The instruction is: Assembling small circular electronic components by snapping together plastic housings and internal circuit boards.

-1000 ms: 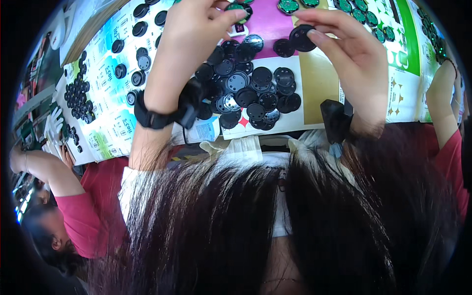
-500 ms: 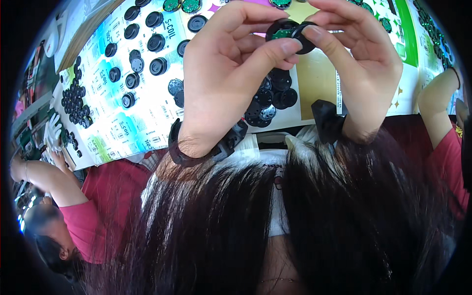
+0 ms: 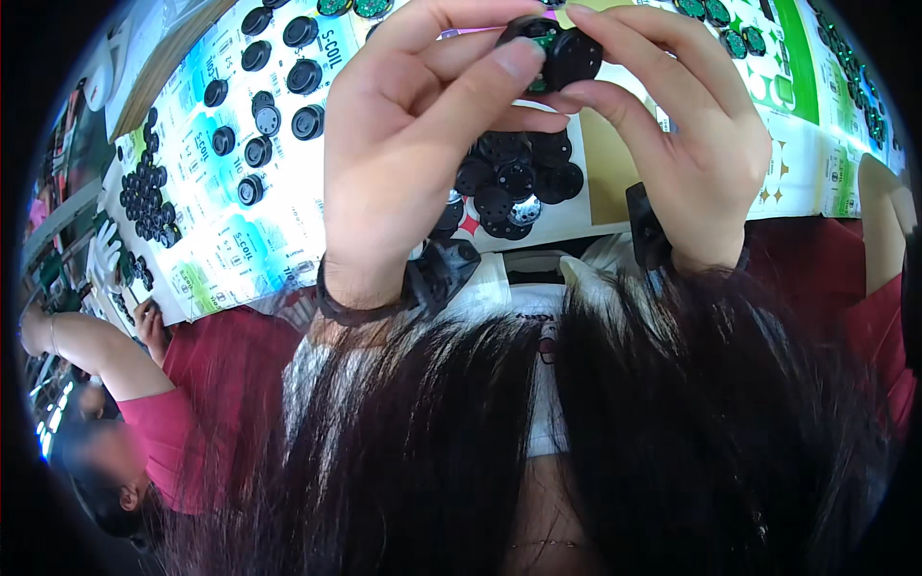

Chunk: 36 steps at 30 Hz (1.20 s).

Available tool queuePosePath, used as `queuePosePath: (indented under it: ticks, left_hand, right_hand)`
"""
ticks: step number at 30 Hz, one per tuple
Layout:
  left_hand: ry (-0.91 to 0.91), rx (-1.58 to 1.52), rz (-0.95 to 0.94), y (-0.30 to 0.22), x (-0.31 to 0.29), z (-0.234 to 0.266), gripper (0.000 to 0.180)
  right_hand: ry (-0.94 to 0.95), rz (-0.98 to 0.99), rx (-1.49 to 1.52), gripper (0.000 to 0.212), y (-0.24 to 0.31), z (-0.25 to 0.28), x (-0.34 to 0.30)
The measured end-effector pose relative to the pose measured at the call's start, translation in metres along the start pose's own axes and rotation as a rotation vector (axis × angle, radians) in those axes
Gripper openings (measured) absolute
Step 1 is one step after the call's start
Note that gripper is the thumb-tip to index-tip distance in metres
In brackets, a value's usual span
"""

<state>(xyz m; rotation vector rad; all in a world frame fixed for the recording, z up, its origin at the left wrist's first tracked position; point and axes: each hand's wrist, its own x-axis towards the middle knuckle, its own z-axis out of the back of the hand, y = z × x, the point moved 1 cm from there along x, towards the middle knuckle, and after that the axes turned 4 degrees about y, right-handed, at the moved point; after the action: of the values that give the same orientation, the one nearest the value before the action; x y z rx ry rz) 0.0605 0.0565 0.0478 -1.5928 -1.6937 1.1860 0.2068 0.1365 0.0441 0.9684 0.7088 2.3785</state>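
Black round part (image 3: 562,50) w/ a bit of green showing at its centre sits up near top edge of view, pinched betw. both hands, lifted above the tabletop (image 3: 615,173). Left hand (image 3: 413,163): thumb tip pressed on the part's left side, index curled over the top, fingers closed on it; black band w/ a clip-on unit at the wrist. Right hand (image 3: 691,144): index & thumb closed on the part's right side, other fingers bent loosely below; black strap at that wrist too. Both hands touch the part, fingertips nearly meeting.

Directly under the hands: pile of black discs (image 3: 514,178) lying on tabletop, partly hidden by left palm. Tabletop covered w/ colourful printed sheets (image 3: 221,240). To the left, single black discs (image 3: 259,115) laid out in loose rows on the sheets, more heaped farther left. Green round pieces (image 3: 715,14) along top edge, right of the hands; too small to tell detail.

Dark hair fills lower half of view. Another person in a red top (image 3: 144,422) at lower left, arm stretched toward the tabletop edge. Red sleeve & an arm (image 3: 884,230) of someone else at far right.
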Motion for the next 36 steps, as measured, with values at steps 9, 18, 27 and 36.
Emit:
queuePosePath:
  ticks: [9,18,27,36]
  left_hand:
    - [0.110,-0.147,0.032,0.004,-0.004,0.011,0.038]
    - [0.166,-0.220,0.068,0.008,-0.002,0.014,0.044]
    - [0.131,-0.207,0.022,0.017,-0.001,0.020,0.047]
    - [0.202,-0.003,-0.107,0.020,0.002,0.019,0.048]
  right_hand:
    - [0.000,0.058,0.098,0.045,0.002,-0.002,0.000]
    - [0.049,0.021,0.168,0.044,-0.003,0.007,-0.001]
    - [0.038,0.091,0.058,0.043,0.002,0.015,0.004]
    - [0.019,0.160,0.148,0.045,-0.011,0.001,-0.009]
